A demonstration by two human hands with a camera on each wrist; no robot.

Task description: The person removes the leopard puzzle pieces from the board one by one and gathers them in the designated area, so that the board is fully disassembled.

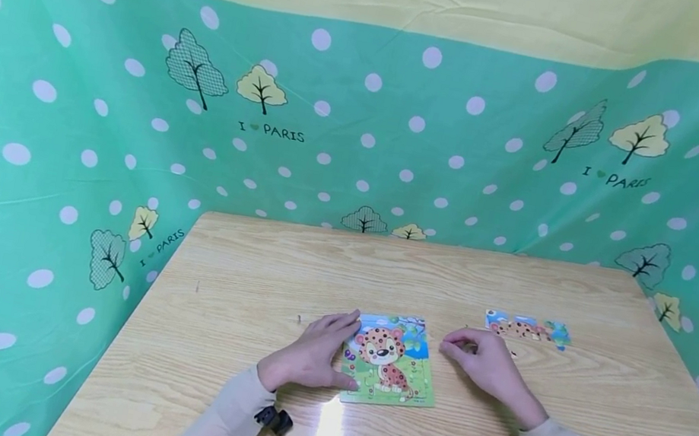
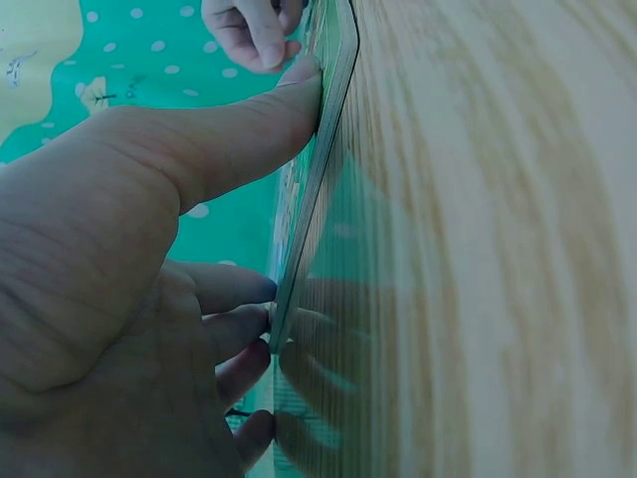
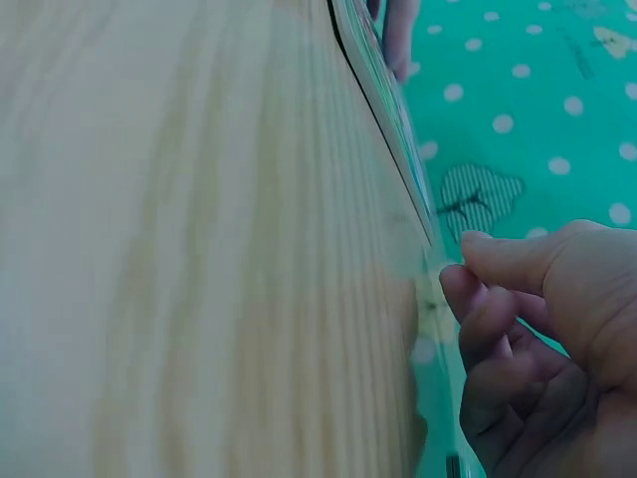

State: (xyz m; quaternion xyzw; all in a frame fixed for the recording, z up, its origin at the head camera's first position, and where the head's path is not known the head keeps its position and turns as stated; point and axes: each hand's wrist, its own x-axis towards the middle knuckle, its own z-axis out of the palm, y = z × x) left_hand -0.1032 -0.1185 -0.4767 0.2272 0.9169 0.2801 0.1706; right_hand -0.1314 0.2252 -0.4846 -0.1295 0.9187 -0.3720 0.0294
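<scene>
A square leopard-picture jigsaw puzzle (image 1: 390, 367) lies flat on the wooden table. My left hand (image 1: 316, 351) rests along its left side, fingers spread at the upper left corner and thumb on the lower left corner. In the left wrist view the thumb (image 2: 249, 129) lies over the thin board edge (image 2: 317, 189), with fingertips beside it. Just off the puzzle's right side is my right hand (image 1: 481, 360), its fingers loosely bent. The right wrist view shows its thumb (image 3: 508, 261) and index finger close together, with nothing visible between them.
At the back right lies a strip of leopard-print puzzle pieces (image 1: 528, 330), near the right hand. Small dark marks (image 1: 298, 319) show on the wooden table (image 1: 217, 342). Green dotted cloth (image 1: 406, 127) hangs behind and at both sides.
</scene>
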